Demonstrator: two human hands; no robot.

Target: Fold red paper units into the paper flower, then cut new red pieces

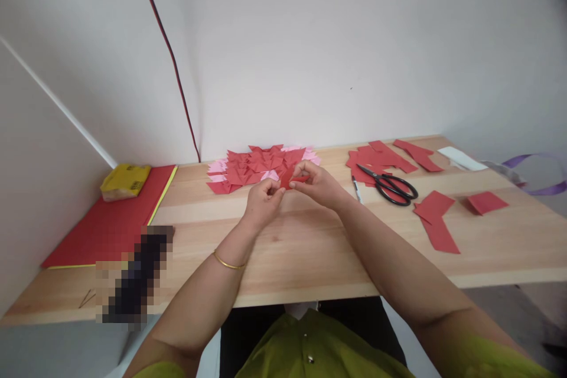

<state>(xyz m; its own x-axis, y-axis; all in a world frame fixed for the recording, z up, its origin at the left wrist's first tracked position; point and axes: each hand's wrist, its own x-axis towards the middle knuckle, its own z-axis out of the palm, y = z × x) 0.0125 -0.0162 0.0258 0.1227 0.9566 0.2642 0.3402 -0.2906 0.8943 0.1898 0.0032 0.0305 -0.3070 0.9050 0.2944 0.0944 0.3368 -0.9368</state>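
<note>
Both hands meet above the middle of the wooden table (310, 248). My left hand (264, 198) and my right hand (315, 182) each pinch a small folded piece of red paper (292, 178) between their fingertips. Just behind them lies a pile of folded red and pink paper pieces (261, 166). A gold bangle sits on my left wrist.
Black scissors (390, 184) and a white pen (357, 189) lie right of my hands, among cut red paper pieces (436, 218). Large red sheets (110, 224) with a yellow packet (124, 180) lie at the left. A blurred dark object sits at the front left edge. Purple ribbon (540, 174) lies far right.
</note>
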